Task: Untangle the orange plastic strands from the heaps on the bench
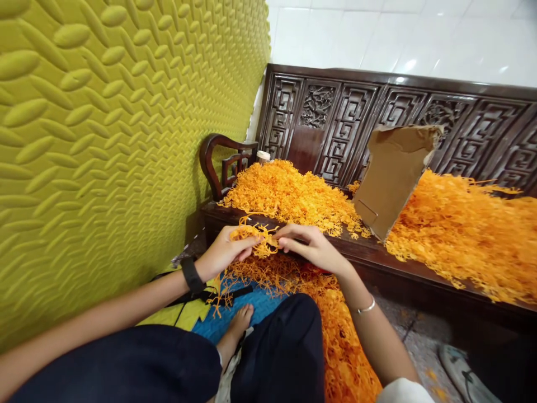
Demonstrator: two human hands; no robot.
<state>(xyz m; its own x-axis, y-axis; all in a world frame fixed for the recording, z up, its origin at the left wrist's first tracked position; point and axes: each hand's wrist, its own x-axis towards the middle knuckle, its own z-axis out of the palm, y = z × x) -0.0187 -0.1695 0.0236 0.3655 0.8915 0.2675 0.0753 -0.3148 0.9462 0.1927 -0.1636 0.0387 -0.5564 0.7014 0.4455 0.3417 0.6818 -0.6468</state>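
Note:
My left hand (224, 252) and my right hand (310, 246) meet in front of me, both pinched on one small tangle of orange strands (258, 235). The fingers of each hand are closed on it. More orange strands (293, 196) lie heaped on the dark carved wooden bench (377, 254) just beyond my hands. Another spill of them (344, 347) covers the floor beside my right knee. A black band sits on my left wrist and a thin silver bangle on my right.
A torn piece of brown cardboard (392, 176) leans against the bench back between two orange heaps, the bigger heap (465, 229) to the right. A green padded wall (104, 140) stands close on my left. My bare foot (237, 330) rests on a blue mat. A sandal (465, 372) lies at bottom right.

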